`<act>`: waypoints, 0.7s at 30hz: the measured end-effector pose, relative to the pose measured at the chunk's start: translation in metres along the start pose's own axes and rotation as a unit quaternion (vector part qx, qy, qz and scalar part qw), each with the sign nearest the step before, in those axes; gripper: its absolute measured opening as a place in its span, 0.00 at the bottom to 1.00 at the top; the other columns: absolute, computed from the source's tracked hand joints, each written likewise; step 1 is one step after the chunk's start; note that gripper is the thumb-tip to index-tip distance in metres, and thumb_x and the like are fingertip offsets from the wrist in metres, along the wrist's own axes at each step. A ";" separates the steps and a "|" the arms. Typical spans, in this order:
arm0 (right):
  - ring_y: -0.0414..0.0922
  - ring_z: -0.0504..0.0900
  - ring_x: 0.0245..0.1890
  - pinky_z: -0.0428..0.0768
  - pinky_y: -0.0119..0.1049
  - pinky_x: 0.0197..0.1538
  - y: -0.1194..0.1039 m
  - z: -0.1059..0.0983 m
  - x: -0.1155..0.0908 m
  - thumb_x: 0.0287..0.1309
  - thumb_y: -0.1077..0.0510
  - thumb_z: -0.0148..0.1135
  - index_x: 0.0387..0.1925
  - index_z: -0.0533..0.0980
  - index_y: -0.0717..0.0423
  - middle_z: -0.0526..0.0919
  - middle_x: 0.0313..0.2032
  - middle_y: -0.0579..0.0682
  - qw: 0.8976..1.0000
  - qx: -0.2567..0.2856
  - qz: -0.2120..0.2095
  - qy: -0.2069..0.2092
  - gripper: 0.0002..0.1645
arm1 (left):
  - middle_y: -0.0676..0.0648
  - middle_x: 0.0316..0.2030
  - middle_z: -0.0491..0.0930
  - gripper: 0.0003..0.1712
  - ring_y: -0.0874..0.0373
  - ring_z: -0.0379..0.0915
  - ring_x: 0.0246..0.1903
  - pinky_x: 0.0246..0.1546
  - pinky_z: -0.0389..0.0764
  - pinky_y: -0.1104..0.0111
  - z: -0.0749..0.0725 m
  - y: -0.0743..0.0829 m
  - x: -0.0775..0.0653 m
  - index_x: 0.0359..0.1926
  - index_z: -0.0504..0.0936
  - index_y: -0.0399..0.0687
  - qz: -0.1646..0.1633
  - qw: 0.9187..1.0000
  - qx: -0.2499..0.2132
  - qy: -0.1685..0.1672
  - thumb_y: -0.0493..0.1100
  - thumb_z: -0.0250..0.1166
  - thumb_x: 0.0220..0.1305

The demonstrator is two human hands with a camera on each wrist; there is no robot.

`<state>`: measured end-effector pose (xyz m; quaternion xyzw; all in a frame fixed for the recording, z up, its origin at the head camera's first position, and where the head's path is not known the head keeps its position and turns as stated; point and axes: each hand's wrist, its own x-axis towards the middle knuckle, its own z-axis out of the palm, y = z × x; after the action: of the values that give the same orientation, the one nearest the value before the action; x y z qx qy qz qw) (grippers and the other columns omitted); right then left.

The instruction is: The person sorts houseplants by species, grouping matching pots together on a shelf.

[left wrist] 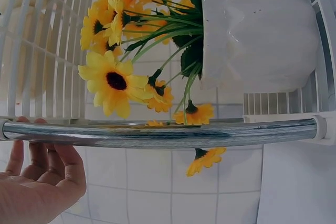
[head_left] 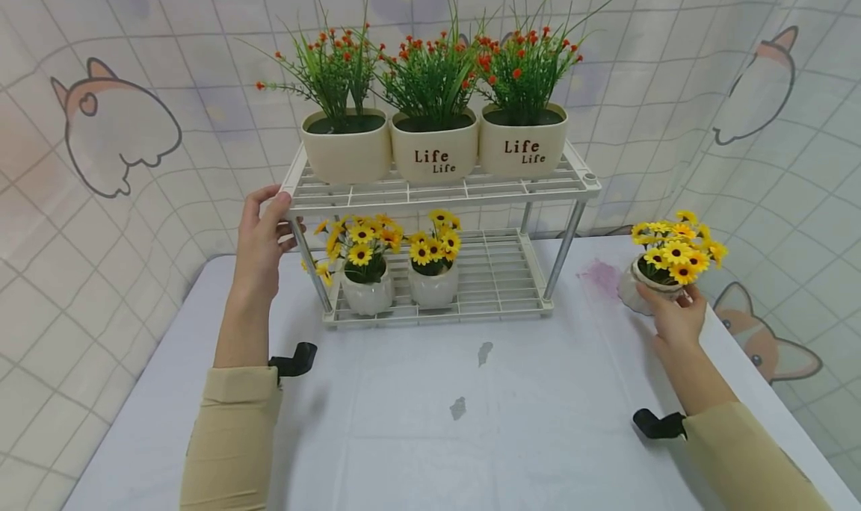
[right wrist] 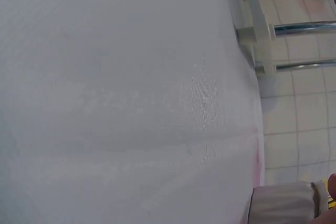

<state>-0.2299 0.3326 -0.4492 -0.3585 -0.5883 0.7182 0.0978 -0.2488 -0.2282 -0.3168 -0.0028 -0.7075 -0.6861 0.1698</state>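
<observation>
My left hand [head_left: 261,242] grips the top left corner of a white two-tier shelf rack [head_left: 447,202], thumb over the corner. In the left wrist view its fingers [left wrist: 52,161] curl at the upper end of the metal post [left wrist: 173,134]. My right hand [head_left: 675,315] holds a small white pot [head_left: 635,290] of yellow flowers [head_left: 676,251] by its rim, at the table's right side. Only an edge of that pot [right wrist: 286,203] shows in the right wrist view. Two similar flower pots, a left one [head_left: 367,293] and a right one [head_left: 433,285], stand on the lower tier.
Three cream planters with red flowers stand on the upper tier: left [head_left: 346,152], middle [head_left: 433,149] and right [head_left: 523,145]. A white cloth covers the table [head_left: 403,451]. Behind it hangs a checked curtain [head_left: 222,85] with cartoon animals.
</observation>
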 end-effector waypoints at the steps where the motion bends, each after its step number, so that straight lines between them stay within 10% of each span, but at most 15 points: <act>1: 0.38 0.47 0.76 0.56 0.29 0.72 0.000 0.001 0.001 0.58 0.47 0.76 0.82 0.37 0.35 0.39 0.80 0.44 1.000 0.008 -0.001 0.001 0.67 | 0.48 0.47 0.77 0.27 0.55 0.73 0.43 0.48 0.68 0.62 0.000 0.000 0.000 0.69 0.67 0.57 0.000 1.000 -0.001 0.000 0.60 0.56 0.77; 21: 0.33 0.45 0.76 0.48 0.26 0.72 0.004 0.023 0.025 0.45 0.55 0.85 0.80 0.43 0.31 0.44 0.79 0.35 0.995 0.085 -0.037 0.045 0.73 | 0.48 0.46 0.76 0.27 0.55 0.73 0.43 0.47 0.69 0.62 -0.001 0.001 0.000 0.70 0.66 0.56 -0.001 1.000 0.000 -0.002 0.59 0.56 0.77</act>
<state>-0.2612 0.3277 -0.4616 -0.3586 -0.5329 0.7448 0.1809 -0.2484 -0.2286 -0.3157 -0.0038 -0.7081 -0.6859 0.1676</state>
